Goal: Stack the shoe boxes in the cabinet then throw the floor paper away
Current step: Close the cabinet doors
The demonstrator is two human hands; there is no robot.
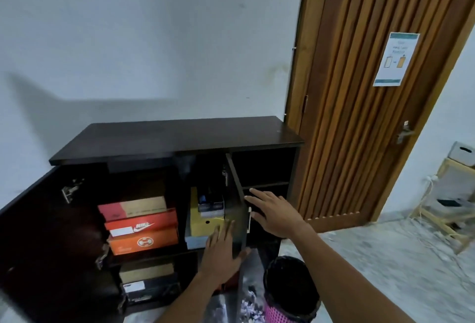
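Judging by how things lie, the stacking part looks all but done: inside the dark brown wooden cabinet (180, 137) a red-and-tan cardboard shoe box (132, 209), an orange box with a white swoosh (144, 226) and an orange box with a round emblem (144, 243) sit piled at the left end of the upper shelf, a yellow box (205, 222) stands toward that shelf's right end, and a tan box (146, 270) rests on a black one (149, 289) on the lower shelf. Both hands are on the half-open inner door (234, 194), the left hand (221, 248) flat against its inner face, the right hand (272, 213) spread on its outer side; neither grip is closed on anything. Crumpled white paper scraps (250, 302) lie on the floor near the cabinet's front right corner, beside the pink mesh bin with a black liner (276, 316), so throwing them away appears left to do.
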